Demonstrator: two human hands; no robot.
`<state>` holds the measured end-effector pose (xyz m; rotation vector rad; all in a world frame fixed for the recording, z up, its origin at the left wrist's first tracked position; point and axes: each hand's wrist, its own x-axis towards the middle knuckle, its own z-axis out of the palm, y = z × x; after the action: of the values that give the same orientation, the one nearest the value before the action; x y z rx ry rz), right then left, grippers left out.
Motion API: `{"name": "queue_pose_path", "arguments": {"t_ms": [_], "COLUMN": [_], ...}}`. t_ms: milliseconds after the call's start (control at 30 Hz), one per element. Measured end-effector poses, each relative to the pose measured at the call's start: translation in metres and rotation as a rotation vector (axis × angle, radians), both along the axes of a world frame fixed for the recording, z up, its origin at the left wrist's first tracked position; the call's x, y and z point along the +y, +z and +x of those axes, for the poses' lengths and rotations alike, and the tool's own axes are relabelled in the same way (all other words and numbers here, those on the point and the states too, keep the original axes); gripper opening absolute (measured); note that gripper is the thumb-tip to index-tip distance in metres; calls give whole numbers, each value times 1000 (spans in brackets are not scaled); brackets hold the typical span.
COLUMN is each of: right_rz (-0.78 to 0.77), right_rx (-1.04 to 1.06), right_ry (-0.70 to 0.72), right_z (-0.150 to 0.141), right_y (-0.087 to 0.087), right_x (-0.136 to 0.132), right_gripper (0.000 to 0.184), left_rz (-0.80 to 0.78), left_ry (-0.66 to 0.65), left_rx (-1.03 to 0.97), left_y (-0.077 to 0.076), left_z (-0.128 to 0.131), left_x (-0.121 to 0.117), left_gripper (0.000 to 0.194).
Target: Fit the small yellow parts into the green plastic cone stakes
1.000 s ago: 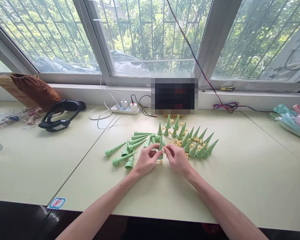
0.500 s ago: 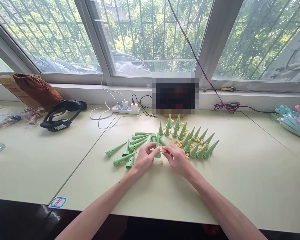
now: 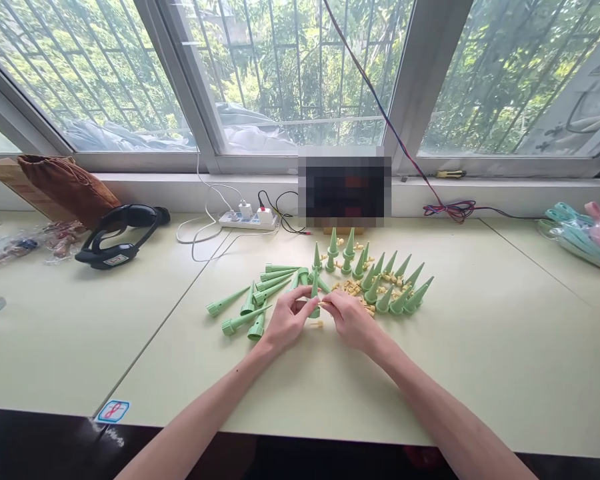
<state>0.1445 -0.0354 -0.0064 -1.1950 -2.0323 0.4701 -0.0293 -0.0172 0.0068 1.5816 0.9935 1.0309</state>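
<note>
My left hand (image 3: 286,322) is closed around the base of an upright green cone spike (image 3: 315,291). My right hand (image 3: 351,319) pinches a small yellow piece (image 3: 325,304) against the side of that spike. Another small yellow piece (image 3: 317,324) lies on the table just below the two hands. Several green spikes (image 3: 260,288) lie flat to the left of my hands. Several more green cones (image 3: 385,280) stand upright to the right, with loose yellow pieces (image 3: 353,287) scattered among them.
The pale green table (image 3: 480,360) runs under a window. A white power strip (image 3: 249,218) with cables, a blurred dark box (image 3: 345,190), a black headset (image 3: 117,233) and a brown bag (image 3: 65,187) sit at the back. Teal and pink items (image 3: 580,233) lie far right.
The green spike in my left hand has shifted slightly left, and the right hand's yellow piece now sits against its side. The camera view has dipped a little.
</note>
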Motion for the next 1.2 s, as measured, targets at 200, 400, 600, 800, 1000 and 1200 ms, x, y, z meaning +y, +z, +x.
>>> {"name": "queue_pose_path", "arguments": {"t_ms": [200, 400, 600, 800, 1000, 1200], "right_rz": [-109, -282, -286, -130, -47, 1], "right_rx": [81, 225, 263, 240, 209, 130], "right_ry": [3, 9, -2, -58, -1, -15], "right_z": [0, 0, -2, -3, -2, -2], "right_y": [5, 12, 8, 5, 4, 3], "right_x": [0, 0, 0, -2, -1, -2], "right_gripper": [23, 32, 39, 20, 14, 13], "left_rz": [-4, -1, -59, -167, -285, -300], "left_ry": [-5, -34, -7, 48, 48, 33], "left_rx": [0, -3, -23, -82, -184, -172], "left_y": [2, 3, 4, 9, 6, 8], "left_z": [-1, 0, 2, 3, 1, 1], "left_x": [0, -2, -2, 0, 3, 1], "left_gripper": [37, 36, 38, 39, 40, 39]}}
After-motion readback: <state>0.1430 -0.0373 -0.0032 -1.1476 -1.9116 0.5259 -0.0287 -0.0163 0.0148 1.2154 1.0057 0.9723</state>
